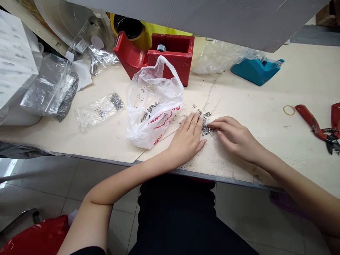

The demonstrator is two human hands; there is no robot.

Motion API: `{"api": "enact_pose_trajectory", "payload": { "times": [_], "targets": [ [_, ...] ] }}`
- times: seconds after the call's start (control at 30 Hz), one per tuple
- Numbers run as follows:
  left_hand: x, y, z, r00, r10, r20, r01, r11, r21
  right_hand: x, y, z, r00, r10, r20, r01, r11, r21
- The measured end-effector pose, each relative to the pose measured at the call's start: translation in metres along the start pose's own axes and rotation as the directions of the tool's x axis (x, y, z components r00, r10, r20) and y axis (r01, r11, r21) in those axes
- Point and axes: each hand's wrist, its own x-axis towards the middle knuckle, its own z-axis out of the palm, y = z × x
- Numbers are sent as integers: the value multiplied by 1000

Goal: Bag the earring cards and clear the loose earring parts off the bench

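Observation:
A loose pile of small shiny metal pieces (205, 127) lies on the worktable (265, 102); their exact kind is too small to tell. My left hand (187, 138) rests flat at the pile's left side, fingers stretched out and palm down. From the right, my right hand (231, 134) reaches to the pile, its fingertips touching the pieces and its fingers extended with a gap to the thumb. Left of my left hand stands a white plastic bag (143, 131) with red print, open at the top, with more small metal pieces inside.
Behind the bag sits a red tape dispenser (172, 58); a blue tape dispenser (257, 71) stands farther right. Red-handled pliers (313, 124) and a rubber band (289, 110) lie at right. A zip bag of metal parts (99, 109) lies left. A grey panel (199, 21) overhangs the back.

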Motion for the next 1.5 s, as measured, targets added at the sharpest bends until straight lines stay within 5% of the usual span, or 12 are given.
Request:
{"api": "enact_pose_trajectory", "payload": {
  "times": [0.23,0.43,1.17,1.3,1.5],
  "targets": [
    [18,-22,-2,983,179,-45,-182,981,-65,27,-2,-15,970,88,-225,-69,993,91],
    [34,-19,6,947,318,-53,-320,947,-40,26,7,-8,952,150,-266,-121,985,120],
    [65,-12,6,950,313,-8,-310,945,105,13,30,-5,922,211,-324,-134,960,244],
    [67,-5,-14,956,286,-58,-281,956,90,13,31,-6,921,211,-328,-132,960,248],
    [52,-28,-93,954,139,-267,-149,989,-16,13,30,-7,931,187,-314,-107,961,255]
  ]
}}
